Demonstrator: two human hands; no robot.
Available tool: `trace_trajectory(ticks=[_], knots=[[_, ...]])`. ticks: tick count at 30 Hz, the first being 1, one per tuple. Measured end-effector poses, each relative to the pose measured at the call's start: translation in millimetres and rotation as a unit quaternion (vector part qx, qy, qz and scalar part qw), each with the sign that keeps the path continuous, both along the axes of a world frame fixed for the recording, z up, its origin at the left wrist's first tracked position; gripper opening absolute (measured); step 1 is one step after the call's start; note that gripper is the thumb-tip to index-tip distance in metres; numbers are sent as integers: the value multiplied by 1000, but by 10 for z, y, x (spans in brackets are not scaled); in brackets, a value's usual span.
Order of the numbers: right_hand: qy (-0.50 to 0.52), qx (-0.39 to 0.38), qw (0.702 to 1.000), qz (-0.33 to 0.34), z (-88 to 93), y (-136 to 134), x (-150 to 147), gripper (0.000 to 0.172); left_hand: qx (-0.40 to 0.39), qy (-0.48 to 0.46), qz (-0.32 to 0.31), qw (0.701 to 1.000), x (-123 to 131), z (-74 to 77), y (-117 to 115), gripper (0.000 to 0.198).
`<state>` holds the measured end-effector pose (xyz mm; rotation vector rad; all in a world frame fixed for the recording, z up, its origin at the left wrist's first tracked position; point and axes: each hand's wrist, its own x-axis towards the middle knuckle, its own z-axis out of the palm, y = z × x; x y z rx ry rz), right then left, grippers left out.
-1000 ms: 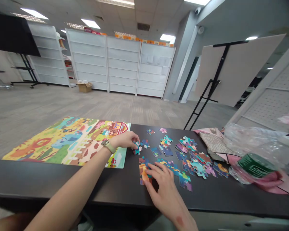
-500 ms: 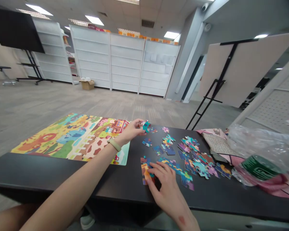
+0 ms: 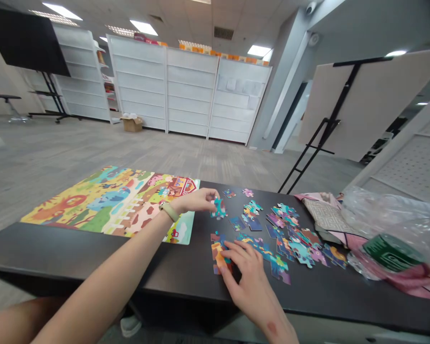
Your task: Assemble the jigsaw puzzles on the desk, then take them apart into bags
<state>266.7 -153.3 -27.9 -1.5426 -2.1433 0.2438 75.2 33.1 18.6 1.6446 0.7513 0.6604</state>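
Teal piece, pinched in the left hand, has been lowered nearer the orange section touched by the loosely spread right hand.

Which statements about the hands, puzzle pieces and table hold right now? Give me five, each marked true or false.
1. The bare left hand grips a teal cardboard jigsaw piece. True.
2. The bare right hand rests on joined orange-and-blue cardboard pieces. True.
3. The teal piece lies under the right hand. False: the left hand holds it.
4. A flat rectangular sheet printed with colourful animals lies left of the joined pieces on the long black table. True.
5. The joined pieces lie on the sheet. False: they lie to its right, directly on the table.
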Motion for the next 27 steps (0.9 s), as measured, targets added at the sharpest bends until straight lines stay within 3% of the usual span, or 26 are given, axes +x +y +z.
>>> trace_trajectory(ticks=[4,11,15,27], knots=[[-1,5,1000,2,-12,1,-6,22,19,244,-139,960,-106,52,-63,35],[1,3,1000,1,-1,4,-6,21,192,385,-117,895,-22,98,-196,16],[-2,-8,1000,2,15,7,-15,20,210,424,-105,875,12,98,-235,18],[-10,-4,1000,-1,-17,7,-3,21,222,400,-119,881,28,155,-255,19]])
